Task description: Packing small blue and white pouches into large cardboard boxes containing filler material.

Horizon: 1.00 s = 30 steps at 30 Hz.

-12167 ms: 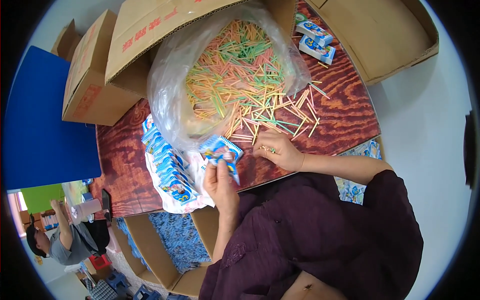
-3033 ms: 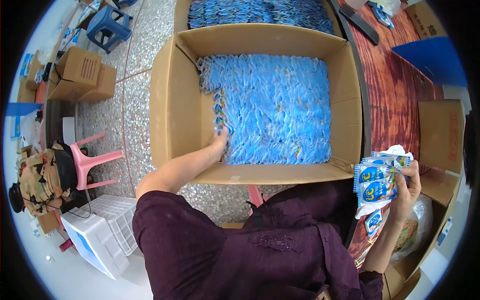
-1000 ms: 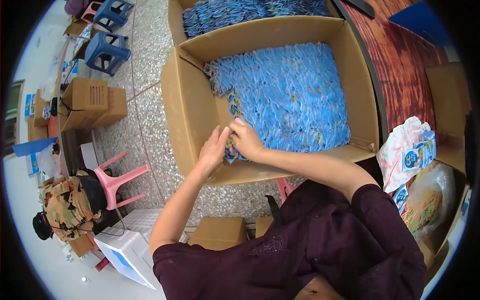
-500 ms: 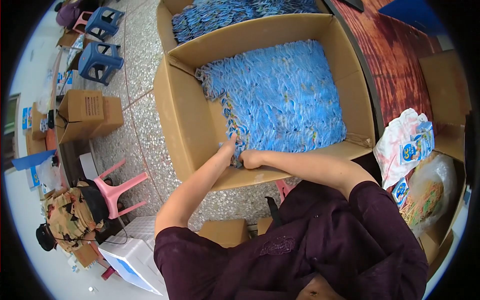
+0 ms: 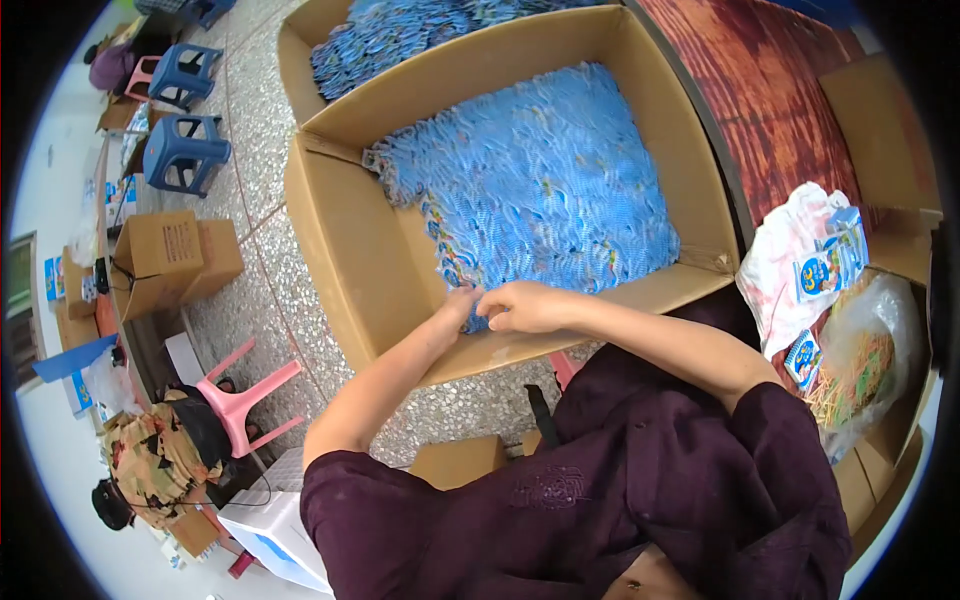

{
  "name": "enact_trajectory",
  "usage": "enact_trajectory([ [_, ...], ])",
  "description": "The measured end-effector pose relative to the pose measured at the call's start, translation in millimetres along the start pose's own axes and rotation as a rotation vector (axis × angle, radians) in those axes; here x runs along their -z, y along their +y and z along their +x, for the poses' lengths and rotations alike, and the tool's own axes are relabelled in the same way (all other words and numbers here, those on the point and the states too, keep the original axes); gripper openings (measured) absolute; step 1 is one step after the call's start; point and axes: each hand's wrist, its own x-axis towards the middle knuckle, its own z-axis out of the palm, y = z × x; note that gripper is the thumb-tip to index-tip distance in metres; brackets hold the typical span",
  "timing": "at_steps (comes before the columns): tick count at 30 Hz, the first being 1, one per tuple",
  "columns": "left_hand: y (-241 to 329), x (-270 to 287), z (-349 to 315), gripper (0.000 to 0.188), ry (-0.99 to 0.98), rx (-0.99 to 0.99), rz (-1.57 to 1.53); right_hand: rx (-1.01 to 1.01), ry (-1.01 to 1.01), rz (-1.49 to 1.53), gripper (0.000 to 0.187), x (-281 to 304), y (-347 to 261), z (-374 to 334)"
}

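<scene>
A large open cardboard box (image 5: pixel 335 245) stands in front of me. Tightly packed rows of small blue packets (image 5: pixel 540 190), set on edge, fill most of its floor. My left hand (image 5: pixel 462 303) is at the near left end of the rows, its fingers reaching down against the packets and partly hidden. Just to its right is my right hand (image 5: pixel 525 306), over the near wall of the box. The right fingers are loosely curled and apart, pointing toward the left hand, with nothing plainly held.
Behind stands a second carton of blue packets (image 5: pixel 400 40). On the right are a reddish wood-patterned table (image 5: pixel 740 90), a stained white cloth (image 5: pixel 790 270) and a clear plastic bag (image 5: pixel 865 370). Stools (image 5: pixel 185 150), brown cartons (image 5: pixel 165 260) and a seated person (image 5: pixel 160 445) are on the left.
My right hand has lifted a little from the near end of the packets and its fingers have loosened. The left hand stays close to the same packets. The view has shifted slightly.
</scene>
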Motion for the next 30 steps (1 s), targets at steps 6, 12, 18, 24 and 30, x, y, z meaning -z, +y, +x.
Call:
enact_trajectory([
  [6, 50.8, -50.3, -23.7, 0.058, 0.054, 0.033, 0.086, -0.095, 0.194, 0.385, 0.035, 53.1, -25.0, -104.9],
  [12, 34.6, -29.5, -33.1, 0.056, -0.041, 0.089, 0.026, -0.015, 0.469, 0.394, 0.033, 73.2, -21.6, -213.2],
  [18, 36.7, 40.8, -24.4, 0.072, 0.05, 0.243, -0.079, -0.097, 1.227, 0.054, 0.024, 120.9, -20.2, -355.7],
  [24, 72.5, 44.8, -45.3, 0.062, 0.221, 0.076, 0.202, -0.571, 1.373, -0.66, 0.061, 162.5, 5.1, -421.3],
  [30, 108.2, 5.1, -83.4, 0.059, 0.308, 0.012, 0.261, -0.705, 1.309, -0.361, 0.096, 197.7, 31.6, -428.5],
])
